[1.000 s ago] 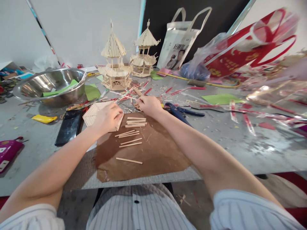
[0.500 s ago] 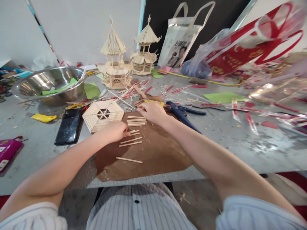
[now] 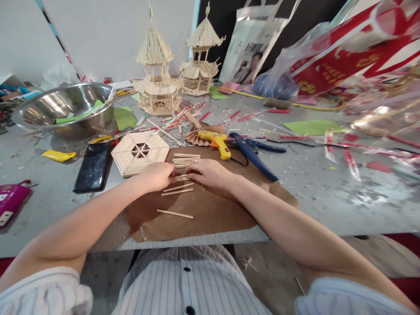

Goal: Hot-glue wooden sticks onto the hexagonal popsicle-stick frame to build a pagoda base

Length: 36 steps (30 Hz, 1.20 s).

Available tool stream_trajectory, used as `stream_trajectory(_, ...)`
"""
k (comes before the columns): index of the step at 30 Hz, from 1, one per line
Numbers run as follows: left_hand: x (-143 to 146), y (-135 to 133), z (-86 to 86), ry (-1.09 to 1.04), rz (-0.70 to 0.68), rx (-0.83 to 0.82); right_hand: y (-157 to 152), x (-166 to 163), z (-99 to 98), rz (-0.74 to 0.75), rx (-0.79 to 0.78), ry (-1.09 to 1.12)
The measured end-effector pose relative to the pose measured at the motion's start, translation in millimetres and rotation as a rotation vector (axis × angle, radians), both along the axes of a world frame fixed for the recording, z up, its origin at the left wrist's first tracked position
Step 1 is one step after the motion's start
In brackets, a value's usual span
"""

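My left hand (image 3: 160, 176) is closed on the left ends of thin wooden sticks (image 3: 181, 178), just above the brown sheet (image 3: 210, 210). From the other side my right hand (image 3: 210, 173) pinches the right ends of these sticks, its fingertips partly hiding them. Just beyond the hands lies a small row of sticks (image 3: 184, 160). Nearer to me, several loose sticks (image 3: 177, 191) rest apart on the sheet. A hexagonal stick panel (image 3: 139, 154) with an open, spoked centre lies beside my left hand. The yellow glue gun (image 3: 218, 142) lies beyond my right hand.
Blue-handled cutters (image 3: 254, 157) lie to the right. On the left are a phone (image 3: 92, 167), a yellow cutter knife (image 3: 58, 155) and a steel basin (image 3: 65, 107). Two stick pagodas (image 3: 157, 94) stand at the back, near bags (image 3: 251, 46) and scattered scraps.
My right hand has come back from the glue gun, which now shows fully, to the sticks at my left fingertips. My left hand stays on the sticks. The view has shifted slightly.
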<state>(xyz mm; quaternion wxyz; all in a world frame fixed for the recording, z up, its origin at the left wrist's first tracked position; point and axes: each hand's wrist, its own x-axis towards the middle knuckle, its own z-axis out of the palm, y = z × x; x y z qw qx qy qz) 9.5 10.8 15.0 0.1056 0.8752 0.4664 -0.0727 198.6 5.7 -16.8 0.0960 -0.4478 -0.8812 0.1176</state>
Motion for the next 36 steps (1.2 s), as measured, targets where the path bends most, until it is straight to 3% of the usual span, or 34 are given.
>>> stream_trajectory(9, 1, -1, -0.2, -0.002, -0.041, -0.019, -3, -4, -1.8, -0.034, -0.023, -0.016)
stream_trajectory(12, -1, 0, -0.2, -0.019, -0.034, 0.004, -2, -1, -4.8, -0.061, -0.007, 0.074)
stream_trajectory(17, -3, 5, 3.5, -0.159, 0.007, 0.033, 4, 6, -12.8, -0.168, -0.028, 0.487)
stream_trajectory(22, 5, 7, 11.6, -0.259, -0.01, 0.008, 4, 3, -19.3, -0.229, -0.359, 0.964)
stream_trajectory(25, 11, 9, 14.4, -0.305, 0.0, -0.024, 2, 0, -18.5, -0.286, -0.48, 1.166)
stream_trajectory(31, 5, 5, 13.6, -0.479, 0.096, -0.121, 5, 2, -6.7, -0.327, -0.472, 1.302)
stream_trajectory(36, -3, -11, 6.0, -0.687, 0.342, -0.382, 7, 5, -3.2, -0.316, -0.46, 1.324)
